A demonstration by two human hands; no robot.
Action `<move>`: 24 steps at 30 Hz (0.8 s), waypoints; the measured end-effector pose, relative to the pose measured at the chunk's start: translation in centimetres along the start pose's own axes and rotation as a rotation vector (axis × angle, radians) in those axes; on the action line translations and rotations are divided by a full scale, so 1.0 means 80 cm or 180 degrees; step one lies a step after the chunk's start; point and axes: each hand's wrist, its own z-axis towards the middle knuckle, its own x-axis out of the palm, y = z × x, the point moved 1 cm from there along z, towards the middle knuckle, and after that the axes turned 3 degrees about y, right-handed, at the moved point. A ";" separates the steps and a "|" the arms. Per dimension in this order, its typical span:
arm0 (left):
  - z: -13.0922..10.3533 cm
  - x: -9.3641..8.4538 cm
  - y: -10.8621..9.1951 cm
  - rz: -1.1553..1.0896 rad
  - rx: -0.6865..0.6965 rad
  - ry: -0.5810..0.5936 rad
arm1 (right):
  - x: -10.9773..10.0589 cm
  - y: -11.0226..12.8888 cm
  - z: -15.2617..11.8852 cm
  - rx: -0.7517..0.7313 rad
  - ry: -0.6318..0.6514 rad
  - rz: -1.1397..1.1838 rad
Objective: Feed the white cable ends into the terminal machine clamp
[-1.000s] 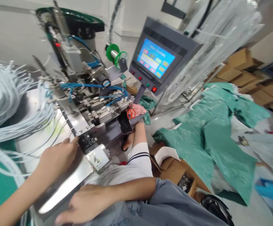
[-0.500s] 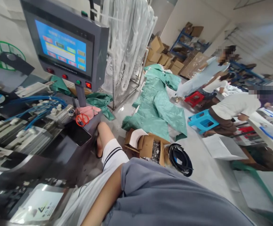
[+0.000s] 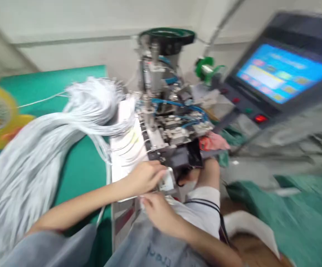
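My left hand (image 3: 145,176) is at the front corner of a small machine (image 3: 169,126), its fingers curled beside a pale plate (image 3: 167,181). Just below it, close to my lap, my right hand (image 3: 161,213) has its fingers drawn together. Blur hides what either hand holds, if anything. Several white cables (image 3: 127,146) lie on a white board (image 3: 122,167) left of the machine, some with ends at its edge. A large bundle of white cables (image 3: 44,148) spreads over the green table mat (image 3: 77,174).
A yellow-rimmed fan (image 3: 9,115) stands at the far left. To the right, a control screen (image 3: 283,74) on a post rises beside the machine. Pink cloth (image 3: 213,141) lies at the machine's right end, and green sheeting (image 3: 296,215) covers floor at the lower right.
My view has swung left from the room and co-workers to the machine and cable bundle. Both my hands now show; neither was visible before.
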 end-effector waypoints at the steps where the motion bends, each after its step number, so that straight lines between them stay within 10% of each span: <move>1: 0.000 0.000 0.002 -0.0199 0.0008 0.0177 | -0.007 -0.003 0.011 -0.0086 0.0064 -0.0016; 8: 0.014 0.006 0.029 -0.1070 0.0452 -0.0332 | -0.096 -0.007 0.046 -0.0046 -0.0990 0.0827; 15: 0.011 0.013 0.035 -0.1391 0.0667 -0.0896 | -0.085 -0.008 0.053 -0.0131 -0.1344 0.1874; 24: 0.010 0.013 0.035 -0.1216 0.0677 -0.0944 | -0.096 0.006 0.047 -0.0534 -0.1462 0.0708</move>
